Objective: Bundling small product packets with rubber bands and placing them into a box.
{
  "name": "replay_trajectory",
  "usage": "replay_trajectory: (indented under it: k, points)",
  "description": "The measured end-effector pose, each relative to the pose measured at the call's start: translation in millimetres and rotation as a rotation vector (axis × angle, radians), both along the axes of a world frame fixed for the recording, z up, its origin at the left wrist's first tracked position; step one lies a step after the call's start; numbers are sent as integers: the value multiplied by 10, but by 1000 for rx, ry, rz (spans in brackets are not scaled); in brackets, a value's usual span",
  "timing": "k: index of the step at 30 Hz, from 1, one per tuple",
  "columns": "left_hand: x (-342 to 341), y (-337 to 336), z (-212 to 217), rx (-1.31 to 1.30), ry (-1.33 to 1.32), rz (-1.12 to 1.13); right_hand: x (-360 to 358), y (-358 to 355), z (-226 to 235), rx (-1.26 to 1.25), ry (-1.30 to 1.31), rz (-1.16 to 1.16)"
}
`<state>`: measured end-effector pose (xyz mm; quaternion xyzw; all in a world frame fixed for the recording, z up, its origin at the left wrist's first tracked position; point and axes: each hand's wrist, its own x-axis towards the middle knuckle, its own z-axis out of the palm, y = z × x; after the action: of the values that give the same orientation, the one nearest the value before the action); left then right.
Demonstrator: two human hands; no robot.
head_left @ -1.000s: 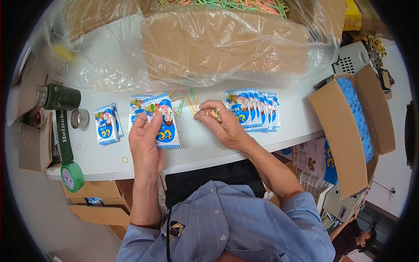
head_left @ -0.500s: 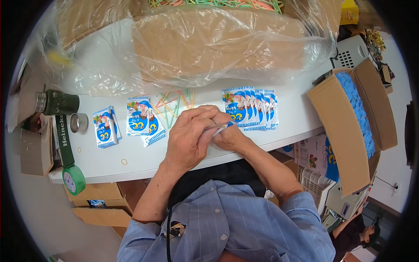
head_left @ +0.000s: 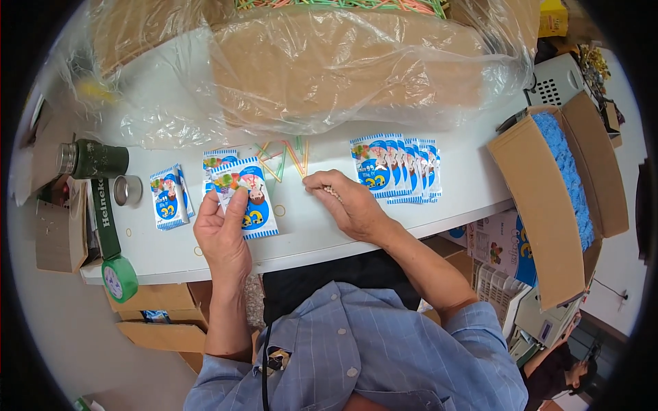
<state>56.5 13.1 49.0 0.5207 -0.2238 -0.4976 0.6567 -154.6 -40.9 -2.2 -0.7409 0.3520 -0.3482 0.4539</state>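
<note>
In my left hand [head_left: 225, 233] I hold a blue and white printed packet [head_left: 256, 222], pinched between thumb and fingers. It tilts over a pair of similar packets [head_left: 218, 157] lying behind it. My right hand [head_left: 356, 209] curls round a bundle of thin sticks [head_left: 332, 192]; only their pale ends show by the fingers. Between my hands, farther back, loose pastel sticks [head_left: 299, 159] in green, yellow and pink lie on the white table [head_left: 308, 236]. An overlapping row of packets [head_left: 378, 168] lies to the right of them, and a small stack of packets [head_left: 166, 198] sits at the left.
A plastic-lined carton [head_left: 343, 68] filled with pastel sticks spans the back. At the left are a dark green bottle [head_left: 103, 159], a tin [head_left: 127, 190] and green tape [head_left: 120, 278]. An open box of blue packets [head_left: 567, 181] stands right. Another person [head_left: 552, 370] is at lower right.
My hands, together half a second ago, have parted. The left moved left and now holds a packet over the others; the right stays near the middle with the stick bundle showing.
</note>
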Motion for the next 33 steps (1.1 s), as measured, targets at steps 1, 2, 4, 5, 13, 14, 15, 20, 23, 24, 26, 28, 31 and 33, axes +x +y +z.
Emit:
replay_trajectory:
  k: [1, 2, 4, 5, 13, 14, 15, 20, 23, 24, 26, 28, 31, 33]
  points:
    - [-17, 11, -12, 16, 43, 3, 10, 6, 31, 42, 23, -3]
    - [-44, 13, -39, 15, 46, 4, 2, 8, 44, 42, 26, -3]
    - [-101, 13, -81, 46, 102, -53, -23, 12, 58, 147, -29, 16]
    - [-119, 14, -75, 54, 112, -88, -32, 11, 61, 148, -30, 19]
    - [-196, 46, -57, 145, -8, -208, -72, -43, 17, 414, -365, -114]
    - [-185, 59, -81, 146, -10, -206, -80, -79, 13, 617, -467, -174]
    - [-167, 76, -125, 159, -63, -253, -71, -101, 26, 618, -468, -173]
    - [-175, 112, -115, 157, -207, -439, -28, -179, 187, 817, -1075, -174]
    - [-172, 124, -100, 143, -201, -558, 5, -204, 322, 764, -1126, -112]
    - [-178, 125, -104, 145, -193, -620, 15, -208, 368, 761, -1125, -116]
    - [-219, 133, -72, 157, -173, -642, 42, -211, 443, 713, -1163, -28]
    - [-244, 127, -58, 171, -154, -663, 69, -173, 513, 707, -1159, -14]
    - [-249, 123, -49, 153, -186, -707, 88, -113, 508, 701, -1130, 13]
    - [-257, 114, -42, 141, -154, -713, 85, -99, 467, 694, -1100, 17]
